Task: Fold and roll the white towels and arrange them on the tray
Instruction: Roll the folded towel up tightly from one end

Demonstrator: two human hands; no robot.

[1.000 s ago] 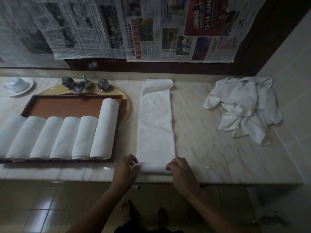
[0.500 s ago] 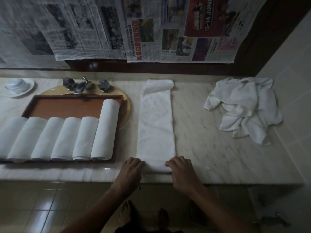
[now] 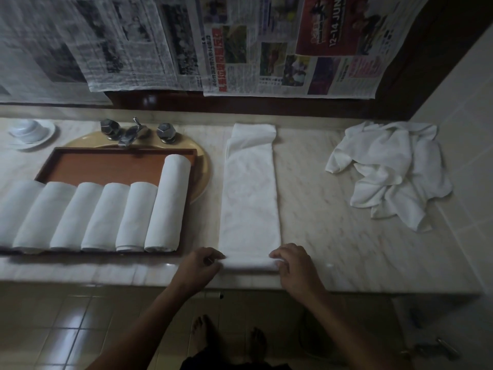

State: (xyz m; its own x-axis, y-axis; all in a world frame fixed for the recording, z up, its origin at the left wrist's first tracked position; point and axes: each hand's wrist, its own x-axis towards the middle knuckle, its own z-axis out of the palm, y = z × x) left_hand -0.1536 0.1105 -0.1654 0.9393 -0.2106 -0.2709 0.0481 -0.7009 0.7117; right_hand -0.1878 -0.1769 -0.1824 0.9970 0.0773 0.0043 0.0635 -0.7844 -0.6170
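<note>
Marble counter [image 3: 333, 236] is lying bare between the long folded towel [image 3: 250, 196] and the crumpled white pile [image 3: 392, 172] near the tiled wall. Six soft rolled towels [image 3: 106, 217] are sitting side by side across the brown tray [image 3: 117, 166] on the left. The left hand [image 3: 198, 265] and right hand [image 3: 293, 265] are each gripping, fingers curled, one end of the small roll at the towel's near edge.

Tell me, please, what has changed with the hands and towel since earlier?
The left hand and right hand gripped the near end of the folded towel and rolled it away into a first small turn. The rolled towels, tray and crumpled pile stayed put.
</note>
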